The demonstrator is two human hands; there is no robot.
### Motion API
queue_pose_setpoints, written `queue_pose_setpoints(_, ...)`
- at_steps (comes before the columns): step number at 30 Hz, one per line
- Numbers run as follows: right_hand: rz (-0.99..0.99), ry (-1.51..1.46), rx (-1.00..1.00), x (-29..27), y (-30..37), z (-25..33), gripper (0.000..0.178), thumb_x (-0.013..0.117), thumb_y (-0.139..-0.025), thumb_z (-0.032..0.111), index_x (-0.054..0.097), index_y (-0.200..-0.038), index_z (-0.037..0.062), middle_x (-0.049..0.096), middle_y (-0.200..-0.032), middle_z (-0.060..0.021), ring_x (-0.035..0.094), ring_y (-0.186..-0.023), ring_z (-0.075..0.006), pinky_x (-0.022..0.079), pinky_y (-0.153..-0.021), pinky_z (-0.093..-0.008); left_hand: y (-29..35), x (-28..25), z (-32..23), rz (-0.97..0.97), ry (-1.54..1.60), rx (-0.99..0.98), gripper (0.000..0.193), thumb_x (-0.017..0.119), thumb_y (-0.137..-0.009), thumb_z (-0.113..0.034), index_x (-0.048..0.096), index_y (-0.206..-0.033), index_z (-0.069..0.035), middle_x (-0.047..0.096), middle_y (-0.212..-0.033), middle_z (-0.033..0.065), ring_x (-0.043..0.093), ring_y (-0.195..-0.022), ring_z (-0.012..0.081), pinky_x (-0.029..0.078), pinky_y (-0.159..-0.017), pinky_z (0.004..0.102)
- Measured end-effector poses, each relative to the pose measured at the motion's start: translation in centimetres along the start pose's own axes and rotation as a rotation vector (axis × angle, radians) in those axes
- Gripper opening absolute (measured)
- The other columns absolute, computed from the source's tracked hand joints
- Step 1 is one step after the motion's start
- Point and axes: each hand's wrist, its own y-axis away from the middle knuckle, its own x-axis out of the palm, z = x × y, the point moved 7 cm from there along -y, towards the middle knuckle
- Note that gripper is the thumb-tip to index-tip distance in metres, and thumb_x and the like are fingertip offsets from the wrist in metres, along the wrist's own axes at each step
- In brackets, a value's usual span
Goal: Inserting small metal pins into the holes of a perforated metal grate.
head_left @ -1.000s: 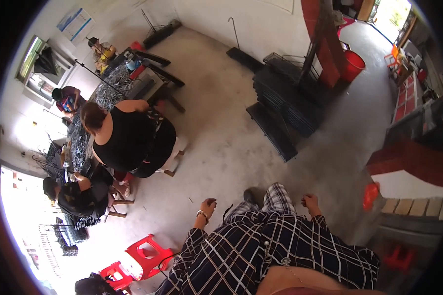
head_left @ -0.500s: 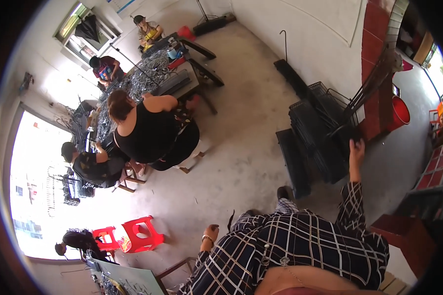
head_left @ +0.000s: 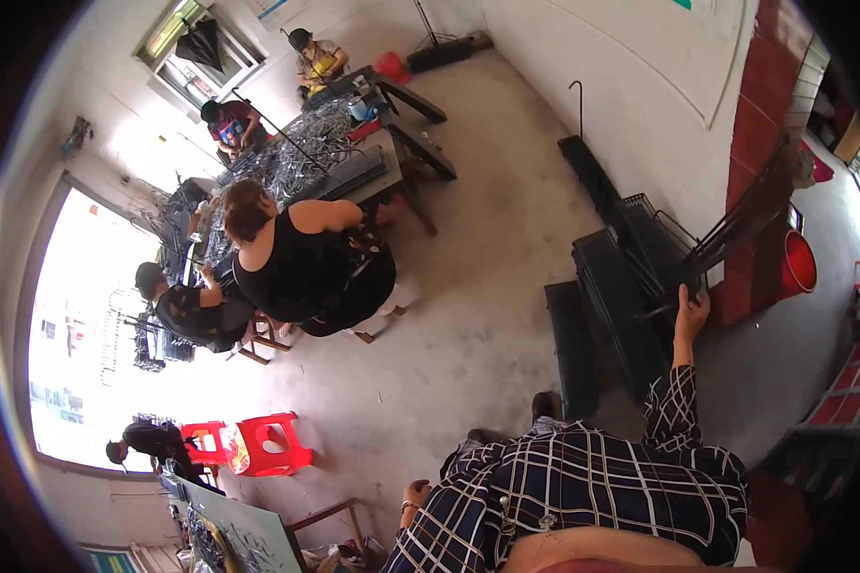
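My right hand [head_left: 690, 313] reaches out with its fingers apart, at the near end of a stack of black trays or racks [head_left: 616, 306] on the floor. A blurred dark piece lies beside the fingertips; I cannot make out whether they touch it. Long dark rods or wire pieces [head_left: 750, 212] slant up from there, in front of a red-tiled pillar. My left hand [head_left: 417, 493] hangs low beside my body, fingers loosely extended, with nothing visible in it. A separate long black tray [head_left: 570, 349] lies left of the stack.
A worktable [head_left: 382, 172] heaped with metal wire pieces [head_left: 311, 143] stands far left, with several people around it. Red stools [head_left: 282, 444] stand at left. A green-topped table [head_left: 248, 525] is near my left side. A red bucket [head_left: 799, 263] stands beyond the pillar.
The view has turned slightly, shifting the room right and down. My right hand has moved closer to the black stack. My left hand has dropped lower, nearer my body.
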Motion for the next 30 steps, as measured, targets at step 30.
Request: queue_pose_setpoints(30, 0.417, -0.637, 0.369, 11.0, 7.5, 0.5, 0.045, 0.048, -0.090, 0.040, 0.050, -0.062, 0.0051, 0.048, -0.058, -0.0034, 0.048, -0.060, -0.0142, 0.040, -0.062, -0.0292, 0.1, -4.9, 2.9, 0.212, -0.046, -0.022, 0.033, 0.068, -0.075, -0.019, 0.061, -0.102, -0.001, 0.066, -0.088, 0.0117, 0.063, -0.081, 0.0181, 0.050, -0.073, 0.0296)
